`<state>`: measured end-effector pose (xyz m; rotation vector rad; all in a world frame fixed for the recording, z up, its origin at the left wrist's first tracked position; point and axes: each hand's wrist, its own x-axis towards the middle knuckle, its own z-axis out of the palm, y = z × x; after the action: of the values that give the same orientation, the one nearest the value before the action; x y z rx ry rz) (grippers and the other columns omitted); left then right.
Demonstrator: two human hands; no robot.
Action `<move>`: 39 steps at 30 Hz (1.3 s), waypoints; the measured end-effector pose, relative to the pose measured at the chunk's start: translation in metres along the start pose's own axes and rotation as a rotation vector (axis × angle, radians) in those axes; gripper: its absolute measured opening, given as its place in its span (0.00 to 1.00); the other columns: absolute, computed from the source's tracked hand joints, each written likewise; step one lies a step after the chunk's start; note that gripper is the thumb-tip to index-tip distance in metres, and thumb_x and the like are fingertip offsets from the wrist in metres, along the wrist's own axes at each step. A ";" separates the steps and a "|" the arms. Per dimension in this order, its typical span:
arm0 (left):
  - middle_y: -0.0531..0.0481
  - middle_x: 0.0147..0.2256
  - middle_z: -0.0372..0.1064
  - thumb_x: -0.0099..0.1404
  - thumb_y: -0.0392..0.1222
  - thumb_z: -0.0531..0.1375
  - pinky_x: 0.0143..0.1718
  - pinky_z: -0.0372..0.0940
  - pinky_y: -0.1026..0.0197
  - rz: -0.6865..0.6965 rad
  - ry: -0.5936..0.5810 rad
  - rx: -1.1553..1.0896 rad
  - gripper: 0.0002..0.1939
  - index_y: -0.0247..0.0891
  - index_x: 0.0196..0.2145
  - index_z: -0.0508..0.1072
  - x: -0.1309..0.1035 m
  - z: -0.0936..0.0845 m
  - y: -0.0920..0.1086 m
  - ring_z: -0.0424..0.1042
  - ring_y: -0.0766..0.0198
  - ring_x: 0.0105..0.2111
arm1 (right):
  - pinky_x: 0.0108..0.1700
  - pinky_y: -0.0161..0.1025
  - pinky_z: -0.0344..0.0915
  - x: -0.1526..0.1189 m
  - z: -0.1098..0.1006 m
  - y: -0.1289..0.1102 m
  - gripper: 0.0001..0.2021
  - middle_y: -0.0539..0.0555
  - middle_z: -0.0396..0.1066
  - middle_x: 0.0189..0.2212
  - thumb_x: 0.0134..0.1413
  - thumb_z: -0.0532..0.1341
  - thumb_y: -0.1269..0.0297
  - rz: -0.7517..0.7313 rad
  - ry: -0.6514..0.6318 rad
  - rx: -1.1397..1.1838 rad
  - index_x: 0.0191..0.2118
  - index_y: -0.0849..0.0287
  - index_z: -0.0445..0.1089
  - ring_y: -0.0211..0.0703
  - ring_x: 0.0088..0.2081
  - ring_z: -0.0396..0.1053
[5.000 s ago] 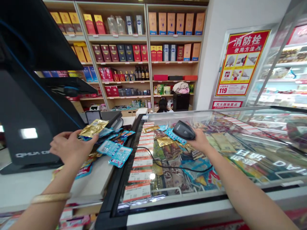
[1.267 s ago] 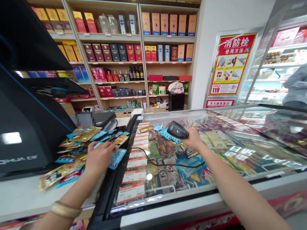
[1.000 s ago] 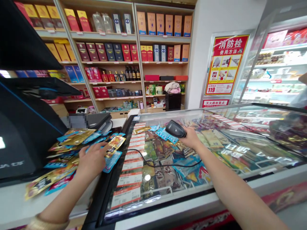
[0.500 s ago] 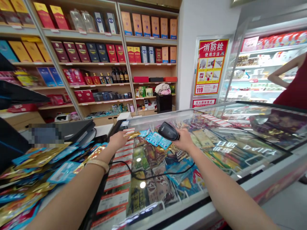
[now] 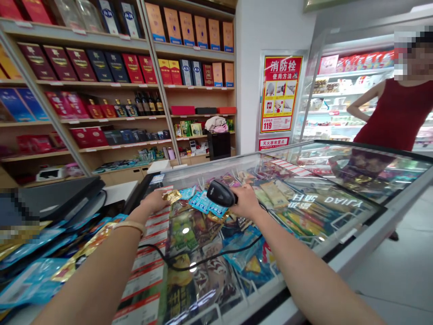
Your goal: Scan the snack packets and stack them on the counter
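Note:
My right hand [image 5: 246,201] is closed round a black handheld barcode scanner [image 5: 220,193], its head pointing left over the glass lid. A small gold packet [image 5: 173,196] is pinched in the fingers of my left hand [image 5: 154,201], above the left part of the lid. Between and below the hands, several small blue packets [image 5: 200,201] lie on the glass, partly covered by the scanner. The scanner's black cable [image 5: 189,268] loops across the lid beneath my forearms.
The glass-topped freezer [image 5: 352,243] holds bagged frozen goods. A pile of blue and gold packets [image 5: 30,280] lies at left, beside a dark checkout device [image 5: 72,196]. Shelves of boxes [image 5: 111,83] line the back wall. A person in red [image 5: 389,113] stands beyond the freezer at right.
The view has turned to the right, so the shelves and freezer appear farther left and more of the person in red shows. The gold packet in my left hand is seen more plainly.

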<state>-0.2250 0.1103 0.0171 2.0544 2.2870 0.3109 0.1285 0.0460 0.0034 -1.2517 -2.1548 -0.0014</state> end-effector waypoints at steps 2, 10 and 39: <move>0.36 0.39 0.79 0.48 0.41 0.66 0.40 0.69 0.56 -0.038 0.012 -0.019 0.26 0.33 0.47 0.78 -0.006 -0.006 0.003 0.77 0.47 0.39 | 0.45 0.42 0.54 0.000 -0.001 -0.002 0.11 0.53 0.79 0.34 0.44 0.65 0.64 -0.001 -0.023 -0.002 0.37 0.55 0.74 0.49 0.38 0.74; 0.44 0.37 0.79 0.57 0.47 0.60 0.36 0.69 0.60 -0.142 0.178 -0.268 0.17 0.38 0.42 0.77 -0.063 -0.033 0.013 0.78 0.54 0.36 | 0.44 0.41 0.55 -0.002 -0.009 -0.009 0.12 0.54 0.79 0.35 0.43 0.65 0.65 -0.034 -0.026 -0.001 0.39 0.55 0.75 0.49 0.39 0.74; 0.50 0.31 0.79 0.49 0.42 0.66 0.38 0.73 0.57 -0.340 0.484 -1.466 0.13 0.37 0.34 0.81 -0.157 -0.009 0.047 0.78 0.56 0.35 | 0.42 0.38 0.56 -0.019 -0.008 -0.055 0.09 0.50 0.77 0.28 0.49 0.67 0.56 -0.374 -0.244 0.035 0.33 0.54 0.75 0.44 0.32 0.70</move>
<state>-0.1629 -0.0412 0.0191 0.8337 1.4820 1.8456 0.0967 -0.0009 0.0169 -0.8483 -2.5605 0.0330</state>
